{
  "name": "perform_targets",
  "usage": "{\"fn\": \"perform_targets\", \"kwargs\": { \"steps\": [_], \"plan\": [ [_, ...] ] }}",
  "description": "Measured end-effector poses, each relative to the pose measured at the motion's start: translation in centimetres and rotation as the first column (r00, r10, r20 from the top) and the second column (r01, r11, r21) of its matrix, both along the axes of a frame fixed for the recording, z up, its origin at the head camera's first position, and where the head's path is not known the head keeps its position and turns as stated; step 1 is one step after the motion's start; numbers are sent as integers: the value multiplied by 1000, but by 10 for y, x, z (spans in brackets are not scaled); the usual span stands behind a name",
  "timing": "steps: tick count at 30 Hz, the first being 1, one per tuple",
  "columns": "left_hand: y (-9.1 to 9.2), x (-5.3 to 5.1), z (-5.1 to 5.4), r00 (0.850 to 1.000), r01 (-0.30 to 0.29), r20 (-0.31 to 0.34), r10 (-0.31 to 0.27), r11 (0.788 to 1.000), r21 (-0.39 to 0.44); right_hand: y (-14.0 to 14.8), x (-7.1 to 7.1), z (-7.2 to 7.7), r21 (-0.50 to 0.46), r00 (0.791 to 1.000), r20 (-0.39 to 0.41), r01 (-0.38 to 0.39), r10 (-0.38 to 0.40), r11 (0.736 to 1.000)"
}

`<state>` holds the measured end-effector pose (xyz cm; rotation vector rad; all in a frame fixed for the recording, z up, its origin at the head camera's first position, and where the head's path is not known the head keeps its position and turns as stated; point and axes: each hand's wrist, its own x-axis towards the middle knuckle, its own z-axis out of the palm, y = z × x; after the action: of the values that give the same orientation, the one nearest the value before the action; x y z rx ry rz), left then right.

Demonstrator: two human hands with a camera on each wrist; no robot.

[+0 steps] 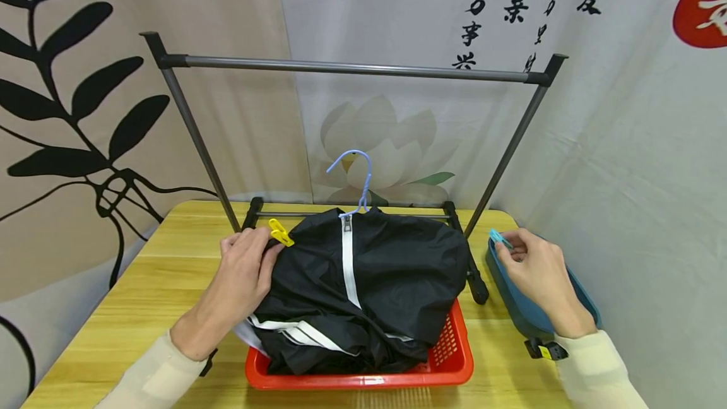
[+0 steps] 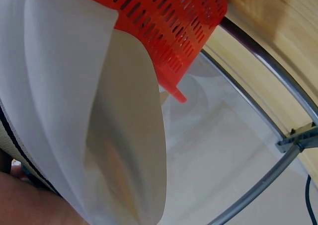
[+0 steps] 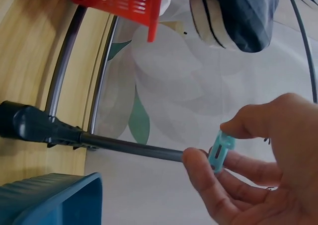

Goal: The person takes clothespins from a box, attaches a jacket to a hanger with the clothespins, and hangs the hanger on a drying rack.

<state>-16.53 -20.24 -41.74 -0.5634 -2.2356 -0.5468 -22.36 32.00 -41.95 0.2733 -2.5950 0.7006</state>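
Note:
A black jacket (image 1: 414, 264) with a white zip strip and white stripes hangs on a blue hanger (image 1: 367, 178), its lower part in the red basket (image 1: 363, 382). My left hand (image 1: 238, 267) grips the jacket at its left shoulder. A yellow clothespin (image 1: 281, 233) sits on that shoulder, beside the fingertips. Pale cloth (image 2: 54, 86) hides much of the left wrist view. My right hand (image 1: 534, 267) pinches a teal clothespin (image 3: 221, 151) between thumb and fingers, above the blue bin (image 1: 514, 302) and apart from the jacket.
A grey metal clothes rack (image 1: 352, 68) stands behind the basket on the wooden table (image 1: 153, 270). Its right foot (image 1: 478, 289) lies between the jacket and the blue bin. A printed curtain (image 1: 625, 144) hangs behind.

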Motion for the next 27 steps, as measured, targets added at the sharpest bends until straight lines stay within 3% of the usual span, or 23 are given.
{"fn": "perform_targets", "kwargs": {
  "steps": [13,27],
  "plan": [
    [1,0,1,1000,0,1,0,1000,6,-14,3,11,-40,978,-188,-98,89,994],
    [0,-1,2,1000,4,0,-4,1000,7,-30,6,20,-70,959,-238,-175,154,982]
  ]
}}
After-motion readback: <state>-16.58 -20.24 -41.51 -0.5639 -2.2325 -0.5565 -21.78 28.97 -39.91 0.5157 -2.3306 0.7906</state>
